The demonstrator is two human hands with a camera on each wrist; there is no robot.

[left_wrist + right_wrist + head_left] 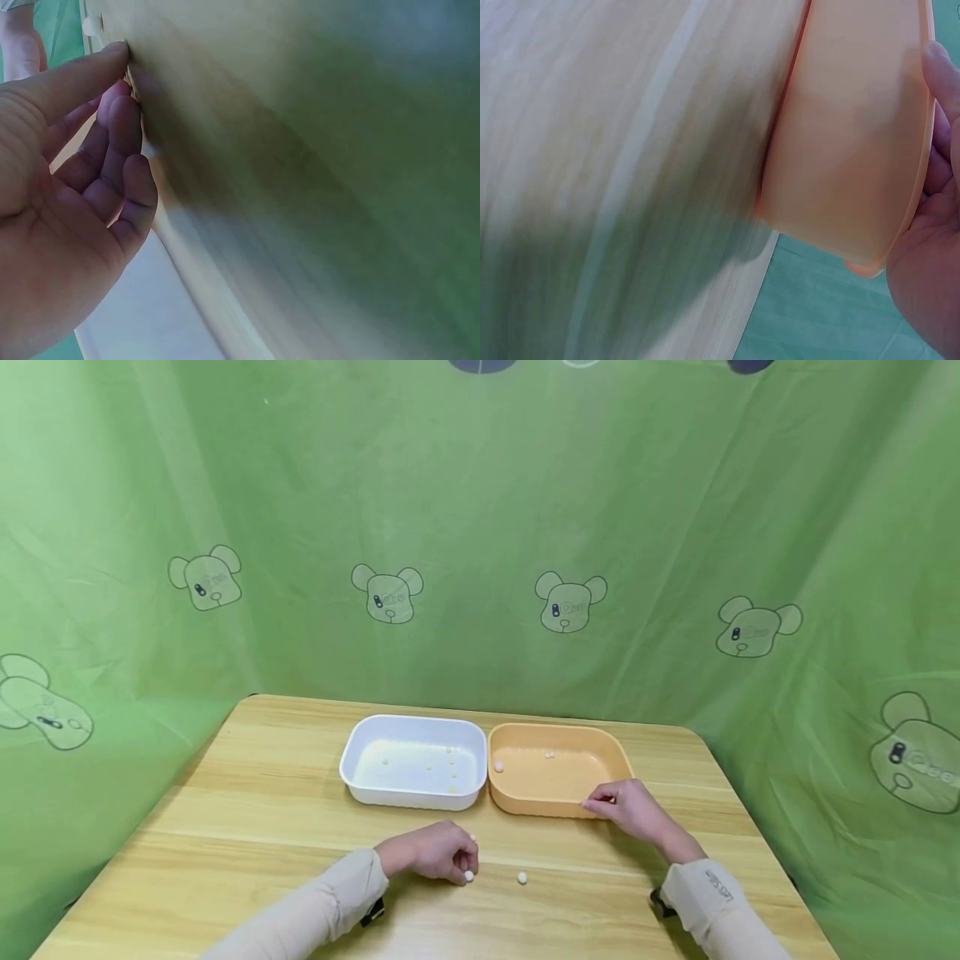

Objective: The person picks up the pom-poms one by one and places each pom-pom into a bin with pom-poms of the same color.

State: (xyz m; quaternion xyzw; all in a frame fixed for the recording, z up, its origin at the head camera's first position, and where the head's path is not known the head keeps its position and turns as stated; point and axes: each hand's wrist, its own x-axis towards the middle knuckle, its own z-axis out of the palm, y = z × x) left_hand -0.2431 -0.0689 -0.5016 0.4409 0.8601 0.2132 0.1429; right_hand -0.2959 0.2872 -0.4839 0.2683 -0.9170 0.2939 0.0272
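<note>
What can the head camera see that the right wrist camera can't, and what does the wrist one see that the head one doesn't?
Only the head view shows the white tray, the left hand with its fingertips at a white ball, and both sleeves.

Only the right wrist view shows the palm side of the right hand up close.

Both show that hand gripping the orange tray by its rim, the wooden table and green cloth.

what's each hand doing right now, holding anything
Left hand: closed, pinching a small white ball.
Right hand: closed, gripping the rim of the orange tray.
</note>
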